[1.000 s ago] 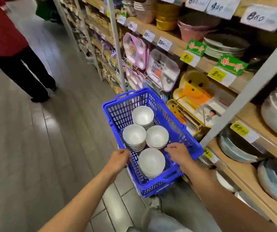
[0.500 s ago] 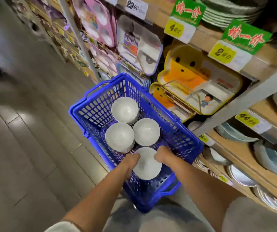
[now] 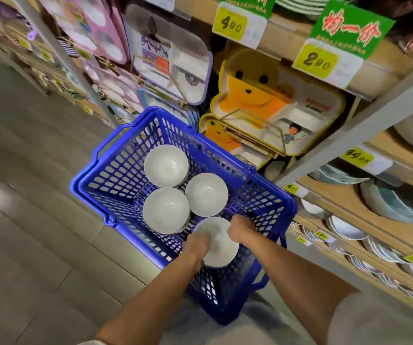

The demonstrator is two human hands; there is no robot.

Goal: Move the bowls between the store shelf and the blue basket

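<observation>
the person stands over the blue basket (image 3: 115, 180), which sits on the floor tight against the store shelf (image 3: 345, 202), and both hands are down inside it at the near end. the left hand (image 3: 196, 246) is curled against the left side of the nearest white bowl (image 3: 219, 245), and the right hand (image 3: 240, 229) is curled over its far right rim, so the 2 hands close on it from opposite sides; the fingertips are hidden under the rim, so i cannot tell how deep the hold goes or whether more bowls sit stacked beneath this 1. 3 other white bowls rest further in: the far bowl (image 3: 166, 165) toward the back, the left bowl (image 3: 165, 210) and the right bowl (image 3: 206, 194) side by side and nearly touching in the middle. the held bowl lies just beside those 2, close enough to knock. to my eye the step is lifting this bowl out toward the shelf on the right, where plates (image 3: 345, 226) sit in rows on the lower boards. done well, it wants an even squeeze from both sides, a straight lift until the rim of the basket is cleared, and only then a swing right, keeping the bowl level and away from the grey upright (image 3: 350, 130).
</observation>
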